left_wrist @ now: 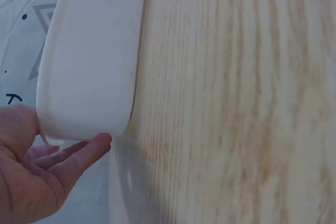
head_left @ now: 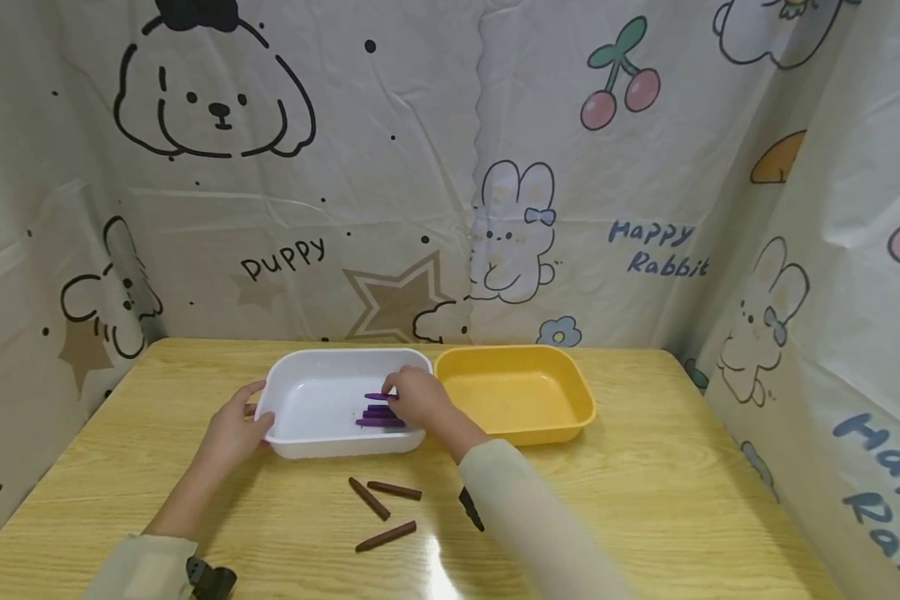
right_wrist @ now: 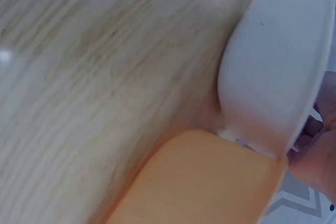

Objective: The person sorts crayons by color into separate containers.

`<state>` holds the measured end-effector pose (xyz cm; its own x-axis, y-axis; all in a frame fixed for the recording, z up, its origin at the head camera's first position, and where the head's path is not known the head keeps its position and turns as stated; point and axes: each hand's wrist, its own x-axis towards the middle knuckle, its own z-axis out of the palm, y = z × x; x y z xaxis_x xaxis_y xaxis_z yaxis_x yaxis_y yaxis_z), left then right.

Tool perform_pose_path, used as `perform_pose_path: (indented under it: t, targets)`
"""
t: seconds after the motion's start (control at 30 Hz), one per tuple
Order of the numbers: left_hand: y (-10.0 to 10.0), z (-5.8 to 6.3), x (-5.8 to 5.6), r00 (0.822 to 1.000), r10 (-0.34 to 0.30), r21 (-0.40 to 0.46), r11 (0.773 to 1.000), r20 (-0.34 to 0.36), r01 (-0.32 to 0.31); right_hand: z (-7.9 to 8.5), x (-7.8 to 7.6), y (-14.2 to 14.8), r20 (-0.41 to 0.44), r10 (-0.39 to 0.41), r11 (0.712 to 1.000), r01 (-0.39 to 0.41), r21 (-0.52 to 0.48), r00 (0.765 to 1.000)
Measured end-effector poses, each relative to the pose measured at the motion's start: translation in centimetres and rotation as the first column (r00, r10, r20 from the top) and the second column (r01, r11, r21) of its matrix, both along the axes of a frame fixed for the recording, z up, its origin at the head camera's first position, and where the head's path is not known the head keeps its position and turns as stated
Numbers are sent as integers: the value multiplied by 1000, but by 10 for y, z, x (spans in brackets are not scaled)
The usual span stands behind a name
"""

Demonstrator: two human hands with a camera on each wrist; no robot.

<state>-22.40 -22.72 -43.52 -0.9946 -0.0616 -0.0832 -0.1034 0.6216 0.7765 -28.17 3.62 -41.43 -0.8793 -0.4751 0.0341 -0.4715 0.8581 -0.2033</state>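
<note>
At its left end, my left hand grips the white tray, thumb on the rim and fingers under the outer wall. The left wrist view shows that hand at the tray's rounded corner. My right hand reaches over the right side of the same tray and pinches a purple crayon. Just below it, more purple crayons lie side by side on the tray floor, partly covered by the fingers. In the right wrist view, the tray wall hides most of the right hand's fingertips.
Against the white tray's right end stands a yellow tray, its visible floor bare. Three brown crayons, one of them a slanted crayon, lie on the wooden table in front. A printed curtain surrounds the back and sides.
</note>
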Motion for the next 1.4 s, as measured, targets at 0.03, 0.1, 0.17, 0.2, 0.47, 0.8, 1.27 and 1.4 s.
perform_pose_path:
  t: [0.03,0.1,0.17,0.2,0.47,0.8,1.27,1.4]
  targets:
    - [0,0,0,1000,0,3,1000,0,0,-2,0,-1,-11,-5,1000,5,27,1000]
    - [0,1,0,1000,0,5,1000,-2,0,-5,-1,-4,-29,-18,997,20,75,999]
    - [1,1,0,1000,0,6,1000,0,0,-8,-2,-6,-38,-33,993,37,111,999]
    - [1,1,0,1000,2,6,1000,2,-2,-9,-3,-7,-38,-42,992,47,120,998]
    - [2,0,0,1000,3,25,1000,0,-3,-16,-9,-14,-48,-113,969,121,217,992]
    - [0,1,0,1000,-1,28,1000,1,1,-15,-8,-18,-40,-117,942,123,311,992]
    - [-1,1,0,1000,3,30,1000,21,-3,-16,-8,-20,-3,-126,938,120,325,992]
    - [-1,1,0,1000,1,30,1000,22,-2,-16,-8,-20,-3,-117,939,112,325,993]
